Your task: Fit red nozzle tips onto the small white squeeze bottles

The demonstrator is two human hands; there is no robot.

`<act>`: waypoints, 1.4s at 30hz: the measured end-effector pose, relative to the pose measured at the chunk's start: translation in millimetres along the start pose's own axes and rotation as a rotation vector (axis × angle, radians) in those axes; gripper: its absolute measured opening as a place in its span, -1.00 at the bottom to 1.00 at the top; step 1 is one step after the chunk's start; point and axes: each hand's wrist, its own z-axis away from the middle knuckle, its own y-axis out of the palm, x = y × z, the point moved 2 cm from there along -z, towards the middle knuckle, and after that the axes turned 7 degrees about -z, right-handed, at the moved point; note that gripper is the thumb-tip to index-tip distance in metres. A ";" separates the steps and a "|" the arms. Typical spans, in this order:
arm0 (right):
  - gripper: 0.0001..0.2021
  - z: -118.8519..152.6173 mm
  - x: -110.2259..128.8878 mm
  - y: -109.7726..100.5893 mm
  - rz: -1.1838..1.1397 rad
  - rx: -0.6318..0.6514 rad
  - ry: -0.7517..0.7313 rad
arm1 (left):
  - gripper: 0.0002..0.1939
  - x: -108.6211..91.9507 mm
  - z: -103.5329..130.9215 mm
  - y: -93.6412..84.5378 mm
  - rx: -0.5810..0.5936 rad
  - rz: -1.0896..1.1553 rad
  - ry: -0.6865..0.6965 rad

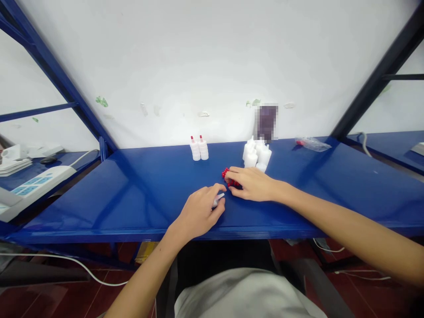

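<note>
My left hand [202, 209] is closed around a small white squeeze bottle [217, 201], held near the table's front edge. Its pale nozzle pokes out between thumb and index finger, while most of the body is hidden in the palm. My right hand [250, 182] reaches over a little heap of red caps [225, 172], fingers curled down among them. The fingers cover part of the heap, so a single pinched cap cannot be made out. Behind that hand stands a cluster of white bottles [251, 158] with bare white nozzles. Two white bottles with red tips [199, 149] stand upright farther back, left of the cluster.
The blue table [139, 190] runs to a white wall. A clear plastic bag [313, 144] with something red inside lies at the back right. At the left are a white power strip [36, 190] and blue frame posts [66, 75]. A pixelated dark patch appears behind the cluster.
</note>
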 end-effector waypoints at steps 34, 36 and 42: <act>-0.72 33.4 -63.2 -76.7 0.282 -0.165 0.606 | -0.73 0.8 0.1 0.0 -0.023 0.088 -0.070; -0.71 32.0 -64.3 -74.3 0.290 -0.148 0.607 | -0.72 0.7 0.8 -1.1 -0.029 0.056 -0.064; -0.70 26.0 -33.7 -65.7 0.160 -0.347 0.314 | -0.86 3.3 4.4 -2.8 -0.075 0.129 -0.065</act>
